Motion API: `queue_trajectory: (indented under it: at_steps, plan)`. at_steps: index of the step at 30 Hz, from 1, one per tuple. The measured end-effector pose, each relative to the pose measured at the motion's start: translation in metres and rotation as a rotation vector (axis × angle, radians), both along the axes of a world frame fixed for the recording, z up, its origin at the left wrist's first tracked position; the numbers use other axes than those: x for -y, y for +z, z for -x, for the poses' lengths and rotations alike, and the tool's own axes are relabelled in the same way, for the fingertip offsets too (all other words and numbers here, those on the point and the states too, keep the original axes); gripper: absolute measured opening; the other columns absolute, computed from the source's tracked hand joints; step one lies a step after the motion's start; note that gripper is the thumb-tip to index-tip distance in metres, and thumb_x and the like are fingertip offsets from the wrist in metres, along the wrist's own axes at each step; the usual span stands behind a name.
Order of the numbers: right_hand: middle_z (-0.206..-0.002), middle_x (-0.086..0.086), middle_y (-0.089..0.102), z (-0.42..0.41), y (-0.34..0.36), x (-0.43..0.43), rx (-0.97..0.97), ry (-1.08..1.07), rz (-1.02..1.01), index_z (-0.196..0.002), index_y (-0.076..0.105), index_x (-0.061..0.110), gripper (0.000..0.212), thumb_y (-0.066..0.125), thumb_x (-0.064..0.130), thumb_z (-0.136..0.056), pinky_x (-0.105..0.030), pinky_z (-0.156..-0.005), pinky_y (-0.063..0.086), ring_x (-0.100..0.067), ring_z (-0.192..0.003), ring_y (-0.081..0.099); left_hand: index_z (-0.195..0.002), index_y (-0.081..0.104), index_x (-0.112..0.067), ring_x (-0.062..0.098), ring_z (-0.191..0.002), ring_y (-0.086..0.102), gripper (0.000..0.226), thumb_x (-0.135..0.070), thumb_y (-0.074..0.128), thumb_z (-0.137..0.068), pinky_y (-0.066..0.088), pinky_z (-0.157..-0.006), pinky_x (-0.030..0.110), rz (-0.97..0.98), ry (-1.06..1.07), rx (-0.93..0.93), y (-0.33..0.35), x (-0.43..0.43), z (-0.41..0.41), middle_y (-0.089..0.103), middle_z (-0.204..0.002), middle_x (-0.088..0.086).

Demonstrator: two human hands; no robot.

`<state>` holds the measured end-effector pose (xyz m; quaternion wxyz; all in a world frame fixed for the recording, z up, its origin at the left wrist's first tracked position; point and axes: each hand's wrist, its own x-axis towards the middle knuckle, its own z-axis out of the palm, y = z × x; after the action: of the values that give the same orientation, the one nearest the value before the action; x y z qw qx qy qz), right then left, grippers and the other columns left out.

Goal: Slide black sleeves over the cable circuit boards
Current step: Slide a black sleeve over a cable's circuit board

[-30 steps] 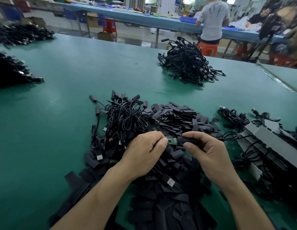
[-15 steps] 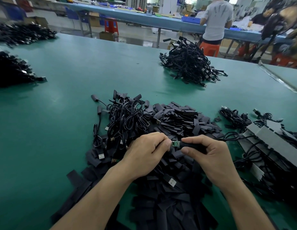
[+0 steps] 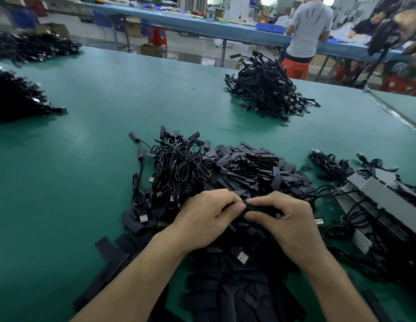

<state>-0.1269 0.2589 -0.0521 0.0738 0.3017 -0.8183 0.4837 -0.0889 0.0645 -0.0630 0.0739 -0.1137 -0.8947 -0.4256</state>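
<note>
Near the tabletop's (image 3: 86, 182) front edge, the left hand (image 3: 209, 219) and right hand (image 3: 288, 225) meet, their curled fingers pinching one black sleeve (image 3: 260, 209). No circuit board shows, so it looks nearly seated. The heaped loose sleeves (image 3: 248, 173) and cables (image 3: 179, 163) suggest plenty remains.

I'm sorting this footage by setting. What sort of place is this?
Probably a factory assembly floor: heaps of black cables lie on a long green workbench, flat black sleeves are piled loose, and another worker stands at a blue bench behind.
</note>
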Motion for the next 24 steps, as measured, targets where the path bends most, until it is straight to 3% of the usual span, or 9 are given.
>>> queue_trajectory:
  at_steps: [3,6,9,14,18,20,24]
  plan:
    - [-0.085,0.013,0.072,0.0004,-0.0013,0.0005,-0.081,-0.027,0.009,-0.093,0.078,0.021,0.024,0.078,0.029,-0.071,-0.012,-0.074,0.05,-0.001,-0.081,0.068,-0.1,0.069,-0.031,0.012,-0.085,0.066,0.026,-0.045,0.047,-0.096,0.054,-0.076,0.046,-0.125,0.02,0.028,0.0,-0.0004,-0.001,0.07,-0.089,-0.011]
    - [-0.085,0.011,0.072,0.0003,-0.0024,-0.0003,-0.118,-0.057,0.027,-0.093,0.078,0.018,0.022,0.078,0.026,-0.072,-0.008,-0.072,0.047,0.002,-0.08,0.067,-0.095,0.067,-0.03,0.023,-0.072,0.065,0.015,-0.036,0.054,-0.099,0.054,-0.07,0.047,-0.223,0.044,0.025,-0.0016,-0.0003,0.0002,0.07,-0.08,-0.002]
    - [-0.086,0.012,0.072,-0.0003,-0.0018,0.0006,-0.139,-0.077,0.023,-0.094,0.076,0.023,0.022,0.078,0.027,-0.072,-0.007,-0.073,0.046,0.002,-0.081,0.067,-0.096,0.068,-0.03,0.007,-0.076,0.067,0.008,-0.024,0.063,-0.097,0.056,-0.075,0.03,-0.297,0.056,0.014,-0.0033,0.0009,0.0015,0.07,-0.083,-0.009]
    - [-0.088,0.016,0.072,-0.0013,-0.0028,0.0028,-0.117,-0.101,0.081,-0.096,0.071,0.036,0.032,0.083,0.019,-0.071,-0.01,-0.075,0.048,-0.001,-0.085,0.068,-0.096,0.071,-0.024,0.011,-0.08,0.071,0.014,-0.011,0.068,-0.093,0.058,-0.082,0.032,-0.405,0.053,0.031,-0.0043,0.0014,0.0036,0.075,-0.087,-0.004]
    - [-0.089,0.015,0.072,-0.0002,-0.0015,0.0034,-0.204,-0.074,0.019,-0.096,0.077,0.022,0.024,0.082,0.02,-0.073,-0.016,-0.075,0.052,0.0,-0.084,0.068,-0.096,0.073,-0.028,0.01,-0.076,0.071,0.021,-0.008,0.067,-0.093,0.057,-0.077,0.024,-0.414,0.038,0.028,-0.0048,0.0007,0.0042,0.075,-0.085,-0.005]
    - [-0.093,0.015,0.071,-0.0004,0.0004,0.0037,-0.23,-0.075,-0.012,-0.104,0.076,0.017,0.033,0.083,0.02,-0.072,-0.014,-0.079,0.051,0.003,-0.087,0.067,-0.098,0.073,-0.029,0.01,-0.075,0.071,0.022,-0.009,0.064,-0.095,0.055,-0.074,0.022,-0.404,0.033,0.033,-0.0056,0.0001,0.0042,0.075,-0.084,-0.006]
    - [-0.089,0.015,0.072,0.0007,0.0018,0.0022,-0.251,-0.076,-0.059,-0.098,0.077,0.017,0.028,0.084,0.02,-0.072,-0.012,-0.076,0.051,0.005,-0.084,0.067,-0.107,0.069,-0.027,0.014,-0.08,0.072,0.02,-0.012,0.063,-0.096,0.057,-0.078,0.029,-0.415,0.02,0.061,-0.0063,0.0002,0.0045,0.076,-0.086,-0.005]
